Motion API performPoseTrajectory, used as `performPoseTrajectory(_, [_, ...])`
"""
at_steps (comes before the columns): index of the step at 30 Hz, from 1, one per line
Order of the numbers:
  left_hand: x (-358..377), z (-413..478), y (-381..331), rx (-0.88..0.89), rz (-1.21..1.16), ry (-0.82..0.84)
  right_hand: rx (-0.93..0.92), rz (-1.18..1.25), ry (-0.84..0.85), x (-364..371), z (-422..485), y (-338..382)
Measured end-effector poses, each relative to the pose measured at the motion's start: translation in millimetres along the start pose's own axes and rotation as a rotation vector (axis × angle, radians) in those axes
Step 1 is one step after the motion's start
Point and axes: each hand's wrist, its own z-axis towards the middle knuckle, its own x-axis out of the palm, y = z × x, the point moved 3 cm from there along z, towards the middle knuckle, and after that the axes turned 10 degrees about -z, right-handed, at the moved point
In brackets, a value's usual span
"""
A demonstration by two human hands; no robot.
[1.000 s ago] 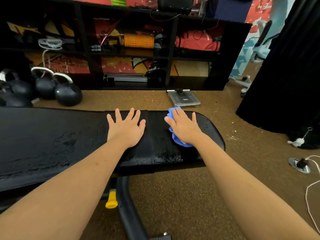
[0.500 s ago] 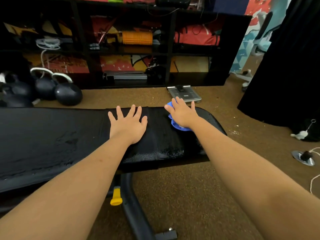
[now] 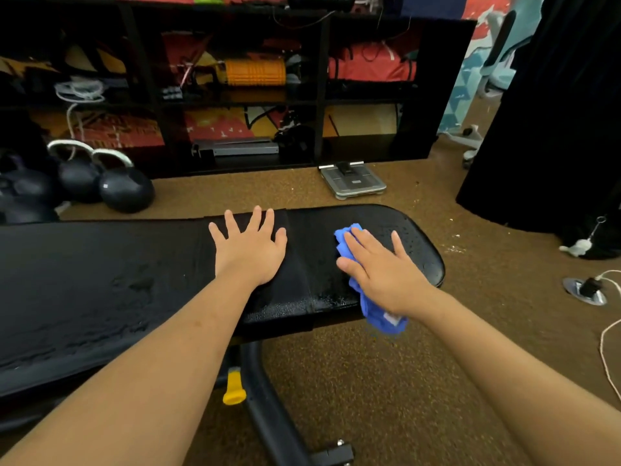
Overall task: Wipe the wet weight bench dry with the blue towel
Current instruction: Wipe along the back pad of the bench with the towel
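Water beads across the weight bench [image 3: 100, 280], whose long axis runs left to right. The right hand [image 3: 379, 267] presses flat on the blue towel [image 3: 376, 314] at its right end; the left hand [image 3: 250, 250] lies splayed, empty, beside it, nearer the wet left stretch.

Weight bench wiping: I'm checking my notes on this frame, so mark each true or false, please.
1. The right hand presses the blue towel flat on the weight bench. True.
2. The left hand holds a second towel. False: it rests bare and flat on the pad.
3. Droplets show on the bench's rounded end. True.
4. The kettlebells sit on the bench. False: they stand on the floor behind it.
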Motion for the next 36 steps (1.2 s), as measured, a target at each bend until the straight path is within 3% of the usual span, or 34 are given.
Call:
performPoseTrajectory(9, [2.3,4.4,0.9,-0.012,0.015,0.017,0.099,-0.157,0.122,2.5,162.8,-19.9])
performPoseTrajectory(12, [1.5,2.4,0.7,-0.014,0.013,0.017,0.039,-0.148,0.05,0.9,136.2,1.4])
performPoseTrajectory(16, [0.1,0.2,-0.8,-0.008,0.002,0.014,-0.101,0.082,-0.051,2.0,44.6,45.3])
performPoseTrajectory(19, [-0.2,0.5,0.1,-0.018,0.003,0.014,-0.227,0.034,-0.072,3.9,6.7,43.1])
performPoseTrajectory(26, [1.1,1.5,-0.3,-0.011,0.019,-0.003,0.029,-0.146,0.093,-1.3,110.3,-21.1])
performPoseTrajectory(29, [0.8,3.5,-1.0,-0.02,0.016,0.008,0.148,-0.016,0.052,-4.0,137.7,6.7])
performPoseTrajectory(33, [1.0,2.4,-0.8,-0.02,0.004,0.007,-0.003,0.01,0.013,-3.4,121.2,63.7])
performPoseTrajectory(36, [1.1,2.7,-0.2,-0.017,0.005,0.004,-0.098,-0.113,-0.001,-1.1,108.2,49.3])
